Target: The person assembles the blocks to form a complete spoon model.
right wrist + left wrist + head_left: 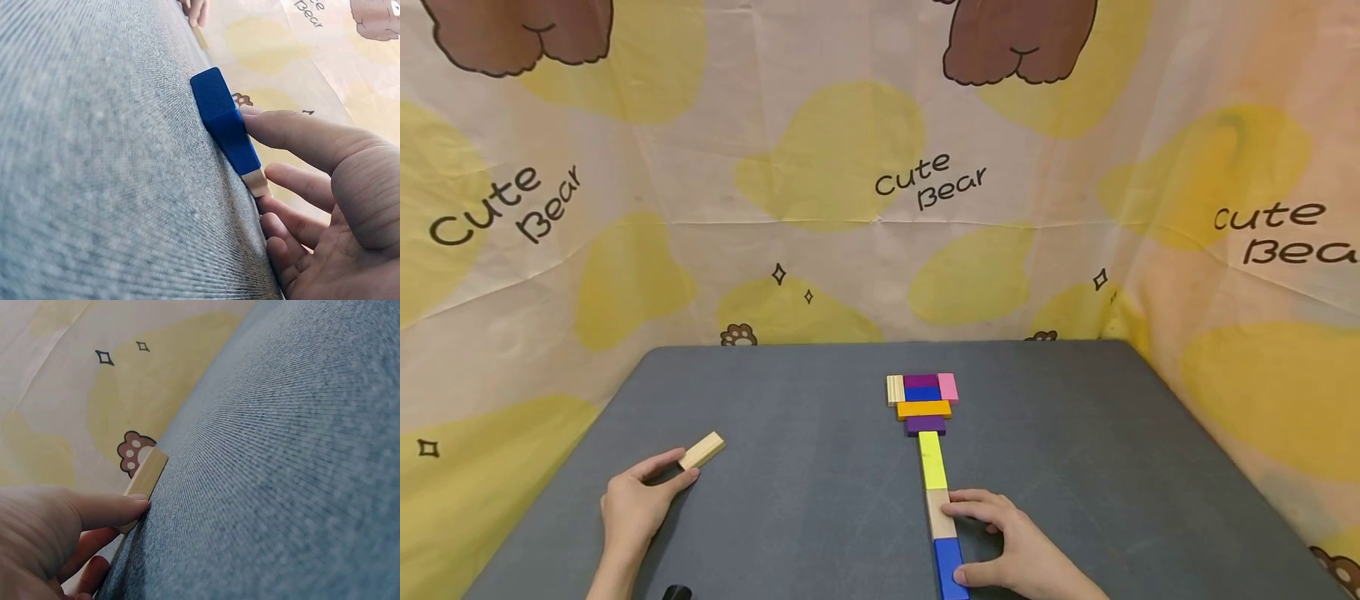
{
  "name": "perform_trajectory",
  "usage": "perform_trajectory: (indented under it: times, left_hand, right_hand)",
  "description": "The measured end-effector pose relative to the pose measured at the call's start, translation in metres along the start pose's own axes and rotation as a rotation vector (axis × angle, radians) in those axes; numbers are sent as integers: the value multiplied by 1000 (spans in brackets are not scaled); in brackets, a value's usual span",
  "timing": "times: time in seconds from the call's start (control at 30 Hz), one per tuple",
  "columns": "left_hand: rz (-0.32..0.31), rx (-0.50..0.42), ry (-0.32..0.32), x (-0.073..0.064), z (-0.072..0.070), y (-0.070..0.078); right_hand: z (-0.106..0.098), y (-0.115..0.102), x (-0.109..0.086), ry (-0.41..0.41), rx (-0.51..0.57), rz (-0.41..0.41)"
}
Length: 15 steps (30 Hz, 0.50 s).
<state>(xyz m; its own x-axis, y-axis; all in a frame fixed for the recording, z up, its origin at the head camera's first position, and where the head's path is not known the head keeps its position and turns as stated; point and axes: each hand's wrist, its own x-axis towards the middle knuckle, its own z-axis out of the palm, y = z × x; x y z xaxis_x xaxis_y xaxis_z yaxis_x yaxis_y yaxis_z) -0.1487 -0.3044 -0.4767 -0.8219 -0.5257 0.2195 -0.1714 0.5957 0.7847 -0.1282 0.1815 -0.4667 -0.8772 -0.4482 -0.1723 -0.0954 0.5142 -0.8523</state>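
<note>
At the left of the head view my left hand (636, 507) pinches a plain wooden block (703, 450) between thumb and fingers, low over or on the table. My right hand (1018, 542) lies beside a line of blocks, fingers spread. Its thumb touches the side of a blue block (951, 568), and its index finger reaches a plain wooden block (941, 513) just beyond. Farther along come a yellow block (932, 460), a purple block (926, 425) and an orange block (923, 409) lying crosswise. In the right wrist view the blue block (219, 106) stands nearest the camera.
Past the orange block lie plain wooden (896, 390), purple (921, 381), blue (922, 393) and pink (948, 388) blocks. A black object (677, 592) shows at the grey table's (805, 500) front edge. Patterned cloth (850, 167) hangs around the back and sides.
</note>
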Motion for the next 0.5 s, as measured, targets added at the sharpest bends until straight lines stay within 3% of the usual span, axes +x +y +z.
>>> perform_trajectory:
  times: [0.5]
  left_hand:
    - [-18, 10, 11, -2, 0, 0]
  right_hand:
    - [1, -2, -2, 8, 14, 12]
